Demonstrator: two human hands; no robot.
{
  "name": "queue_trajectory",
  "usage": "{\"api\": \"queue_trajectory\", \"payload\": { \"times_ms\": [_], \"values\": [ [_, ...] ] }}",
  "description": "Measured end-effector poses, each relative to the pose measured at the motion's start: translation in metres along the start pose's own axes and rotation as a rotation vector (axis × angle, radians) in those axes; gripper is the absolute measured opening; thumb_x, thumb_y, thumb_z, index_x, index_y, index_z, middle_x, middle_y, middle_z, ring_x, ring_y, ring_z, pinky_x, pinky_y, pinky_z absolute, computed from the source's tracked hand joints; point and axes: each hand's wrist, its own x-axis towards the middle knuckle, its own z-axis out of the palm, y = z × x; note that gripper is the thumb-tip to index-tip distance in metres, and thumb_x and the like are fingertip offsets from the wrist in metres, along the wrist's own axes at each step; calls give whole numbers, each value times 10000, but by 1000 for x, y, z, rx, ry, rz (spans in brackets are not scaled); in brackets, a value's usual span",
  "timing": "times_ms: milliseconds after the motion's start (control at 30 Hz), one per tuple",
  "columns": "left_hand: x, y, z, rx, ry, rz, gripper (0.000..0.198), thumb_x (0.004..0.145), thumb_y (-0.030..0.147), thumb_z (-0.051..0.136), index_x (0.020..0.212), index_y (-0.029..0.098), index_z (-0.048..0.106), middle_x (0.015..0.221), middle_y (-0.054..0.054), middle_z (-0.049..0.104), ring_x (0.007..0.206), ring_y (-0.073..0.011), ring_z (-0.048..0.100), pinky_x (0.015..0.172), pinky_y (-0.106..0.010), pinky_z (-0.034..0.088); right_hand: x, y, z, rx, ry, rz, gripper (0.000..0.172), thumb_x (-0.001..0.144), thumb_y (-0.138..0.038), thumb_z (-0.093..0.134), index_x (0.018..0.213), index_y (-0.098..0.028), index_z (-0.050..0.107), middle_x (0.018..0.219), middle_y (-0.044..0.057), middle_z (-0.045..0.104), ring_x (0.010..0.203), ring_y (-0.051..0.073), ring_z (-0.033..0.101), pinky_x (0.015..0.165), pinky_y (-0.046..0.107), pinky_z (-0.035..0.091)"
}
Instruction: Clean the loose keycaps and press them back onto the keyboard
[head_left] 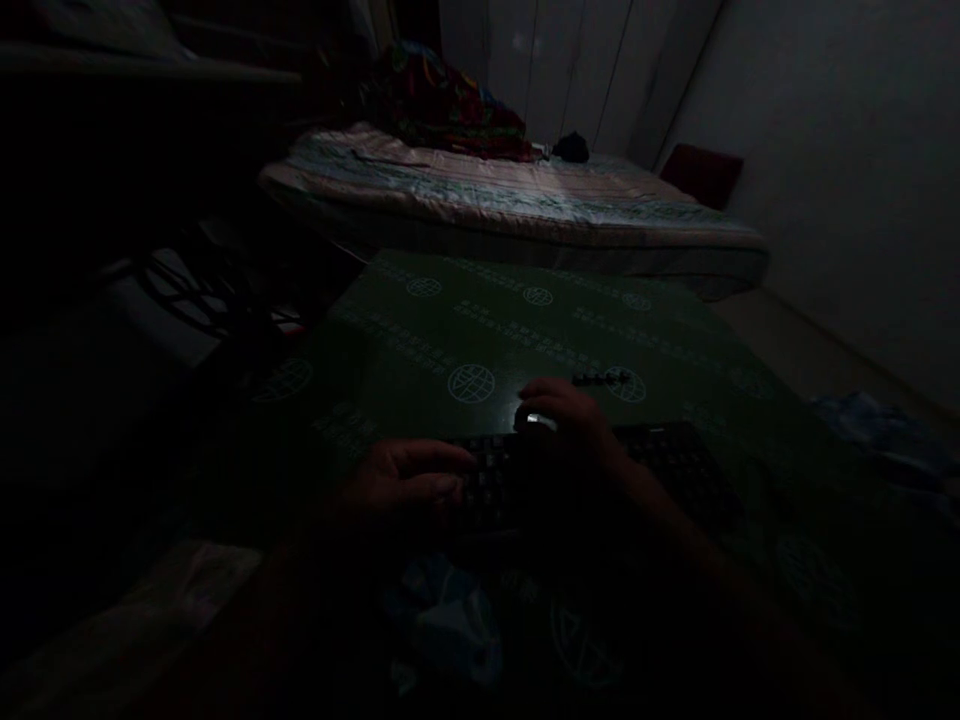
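Observation:
A black keyboard [675, 465] lies across a green table top printed with pale globes and lettering. At its left end is my left hand [409, 475], thumb and forefinger on the keys and edge, closed on that end. Above the middle of the keyboard, my right hand [566, 415] has its fingers curled in a pinch. A bright glint shows between its thumb and fingers; whatever they hold is too dark to make out. Just beyond the right hand lies a row of small dark pieces [600, 379]. A crumpled bluish cloth [450, 620] is in front of the keyboard.
The room is very dark. Behind the table [405, 340] stands a bed with a striped sheet [525, 195] and a red patterned blanket [450, 110]. Bluish fabric [885, 430] lies at the right. Dark furniture [202, 290] is at the left, and a pale wall [847, 200] at the right.

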Motion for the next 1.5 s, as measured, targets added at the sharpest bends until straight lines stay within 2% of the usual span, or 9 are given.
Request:
{"api": "queue_trajectory", "payload": {
  "times_ms": [200, 533, 700, 933, 1033, 1133, 1233, 1400, 1500],
  "values": [
    [1, -3, 0, -29, -17, 56, 263, 579, 212, 769, 831, 161, 715, 629, -33, 677, 528, -135, 590, 494, -220, 456, -8, -63, 30, 127, 127, -83, 162, 832, -197, 486, 851, -170, 645, 881, 86, 637, 877, 168, 579, 764, 305, 483],
    [0, 4, -4, -79, -44, 69, 251, 485, 206, 818, 705, 138, 718, 572, -37, 668, 487, -144, 593, 460, -219, 462, -7, -83, 37, 164, 215, -82, 201, 840, -229, 495, 933, -135, 647, 868, 92, 647, 845, 157, 576, 769, 285, 477],
    [-2, 9, -4, -89, -57, 96, 239, 494, 179, 811, 703, 125, 707, 585, -38, 680, 497, -152, 612, 469, -227, 486, -5, -86, 40, 87, 134, -27, 235, 843, -220, 490, 1025, -157, 625, 936, 70, 639, 897, 145, 564, 805, 270, 457],
    [-4, 17, -1, 81, 83, 92, 251, 460, 161, 784, 692, 139, 691, 557, -35, 679, 460, -158, 613, 413, -213, 482, -16, -96, 44, -89, 122, 74, 294, 901, -275, 419, 1099, -110, 559, 998, 95, 619, 944, 155, 547, 851, 271, 420],
    [-6, 21, 1, 128, 143, 73, 253, 431, 157, 763, 669, 146, 678, 526, -28, 670, 430, -165, 604, 383, -217, 474, -32, -110, 48, -211, 28, 116, 322, 908, -355, 390, 1049, -123, 563, 921, 94, 615, 865, 181, 540, 785, 307, 431],
    [-7, 23, 4, 130, 195, 104, 241, 436, 152, 738, 668, 152, 673, 546, -26, 680, 434, -155, 604, 377, -203, 469, -49, -126, 56, -278, -137, 52, 328, 899, -409, 380, 932, -147, 573, 841, 82, 581, 800, 193, 510, 695, 322, 431],
    [-7, 23, 5, 126, 224, 110, 271, 439, 152, 735, 703, 152, 672, 580, -31, 693, 459, -159, 618, 392, -209, 483, -61, -140, 67, -294, -228, -37, 238, 900, -321, 379, 915, -166, 560, 844, 70, 550, 798, 193, 484, 630, 306, 416],
    [-9, 22, 5, 125, 198, 114, 297, 448, 157, 747, 732, 140, 661, 588, -30, 692, 463, -156, 619, 398, -213, 488, -66, -142, 78, -271, -274, -87, 194, 886, -230, 392, 914, -162, 571, 837, 74, 546, 766, 180, 468, 571, 270, 407],
    [-9, 21, 4, 145, 163, 111, 291, 481, 147, 757, 754, 136, 655, 556, -21, 682, 443, -159, 605, 386, -219, 476, -62, -132, 73, -223, -240, -19, 185, 875, -228, 428, 871, -172, 604, 767, 55, 550, 722, 162, 480, 582, 259, 422]
  ]
}}
